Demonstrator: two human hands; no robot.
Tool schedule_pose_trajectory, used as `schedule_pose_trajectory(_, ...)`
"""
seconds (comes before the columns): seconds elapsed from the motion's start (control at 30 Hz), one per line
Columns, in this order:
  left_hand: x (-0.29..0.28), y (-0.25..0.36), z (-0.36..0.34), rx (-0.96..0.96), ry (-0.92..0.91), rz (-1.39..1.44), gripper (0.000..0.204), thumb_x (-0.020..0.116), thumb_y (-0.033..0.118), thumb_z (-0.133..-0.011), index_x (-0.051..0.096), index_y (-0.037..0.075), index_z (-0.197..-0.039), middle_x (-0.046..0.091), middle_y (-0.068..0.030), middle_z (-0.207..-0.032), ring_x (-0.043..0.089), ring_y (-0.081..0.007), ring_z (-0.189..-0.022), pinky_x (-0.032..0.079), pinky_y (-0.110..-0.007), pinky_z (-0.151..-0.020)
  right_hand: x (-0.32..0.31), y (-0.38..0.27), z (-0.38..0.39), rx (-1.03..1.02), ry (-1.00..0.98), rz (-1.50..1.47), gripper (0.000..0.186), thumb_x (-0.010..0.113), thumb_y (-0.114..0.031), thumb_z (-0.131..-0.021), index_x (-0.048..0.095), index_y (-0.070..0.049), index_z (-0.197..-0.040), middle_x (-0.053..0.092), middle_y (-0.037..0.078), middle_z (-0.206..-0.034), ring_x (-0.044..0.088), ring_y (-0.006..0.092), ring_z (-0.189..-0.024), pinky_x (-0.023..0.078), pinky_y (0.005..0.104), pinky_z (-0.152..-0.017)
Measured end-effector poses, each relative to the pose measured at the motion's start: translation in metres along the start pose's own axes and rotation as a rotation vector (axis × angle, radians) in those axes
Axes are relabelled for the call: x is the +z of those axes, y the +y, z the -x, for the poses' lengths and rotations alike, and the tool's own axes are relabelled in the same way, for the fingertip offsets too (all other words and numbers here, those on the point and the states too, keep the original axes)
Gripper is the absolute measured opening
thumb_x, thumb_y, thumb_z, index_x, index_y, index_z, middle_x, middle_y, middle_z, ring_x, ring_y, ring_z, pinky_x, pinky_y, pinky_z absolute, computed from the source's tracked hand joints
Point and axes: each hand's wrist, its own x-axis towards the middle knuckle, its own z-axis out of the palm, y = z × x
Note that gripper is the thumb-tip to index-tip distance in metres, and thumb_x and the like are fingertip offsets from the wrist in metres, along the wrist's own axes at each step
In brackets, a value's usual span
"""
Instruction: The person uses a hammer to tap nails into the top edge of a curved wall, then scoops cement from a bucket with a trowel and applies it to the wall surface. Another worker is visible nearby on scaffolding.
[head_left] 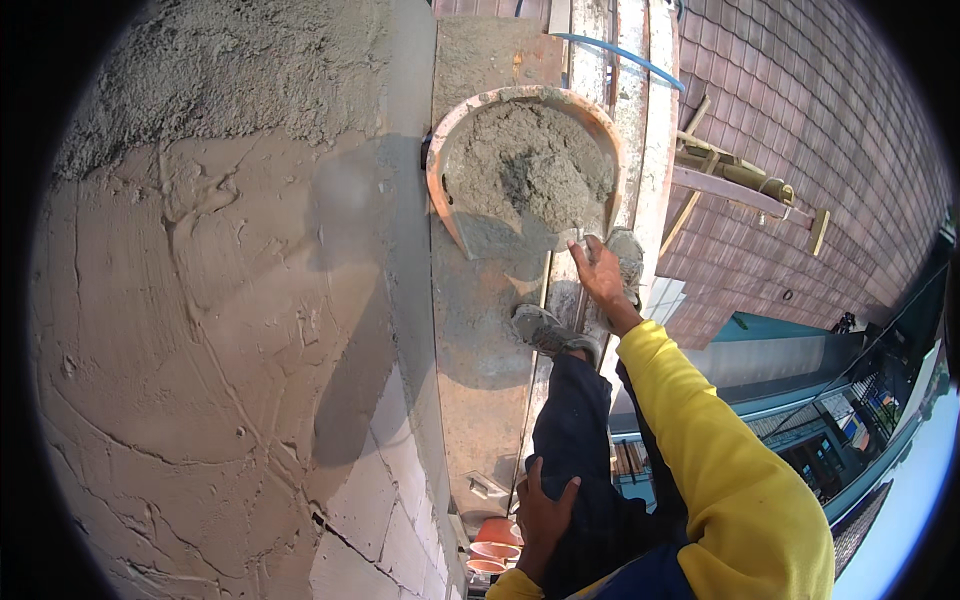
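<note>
A round orange tub (pixel 436 190) stands on the boards ahead, partly filled with wet grey mortar (pixel 540 165). My right hand (pixel 600 275) is at its near right edge, the fingers bent and closed against the mortar-smeared rim. Whether a thin tool is also in those fingers, I cannot make out. My left hand (pixel 545 515) lies on my dark trouser leg (pixel 570 430), its thumb and fingers apart and nothing in it. My mortar-caked shoes (pixel 540 328) are on the boards just below the tub.
On the left runs a wall with wet render (pixel 230 330), rough at the top, with bare blocks (pixel 370 510) low down. Scaffold boards (pixel 480 420) lie beside it, carrying a small metal piece (pixel 487 486) and orange buckets (pixel 497 545). To the right are roof tiles (pixel 800 120) and timber braces (pixel 745 185).
</note>
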Motion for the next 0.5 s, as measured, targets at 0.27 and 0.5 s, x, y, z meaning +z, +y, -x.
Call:
schedule_pose_trajectory(0.27,-0.017,-0.019,0.004,0.075,-0.136,0.097,0.091,0.073,0.059,-0.092,0.043,0.007,-0.16,0.055,-0.031,-0.15,0.053,-0.0441,-0.14,0.046,-0.049,-0.113,-0.099,-0.114,0.082,0.175,-0.186,-0.592,0.04,0.068,-0.042,-0.103,0.062,-0.003,-0.098,0.058,0.004,-0.072,0.053,0.0127,-0.058,0.045,0.0329,-0.054)
schedule_pose_trajectory(0.5,-0.08,-0.072,0.047,0.083,-0.104,0.317,0.073,0.067,0.053,-0.1,0.053,0.004,-0.152,0.074,-0.0225,-0.128,0.07,-0.0344,-0.122,0.051,-0.042,-0.106,-0.255,-0.327,0.152,-0.093,0.334,-0.96,0.019,0.058,-0.015,-0.103,0.061,0.0,-0.114,0.059,0.003,-0.081,0.055,0.0098,-0.066,0.045,0.0273,-0.059)
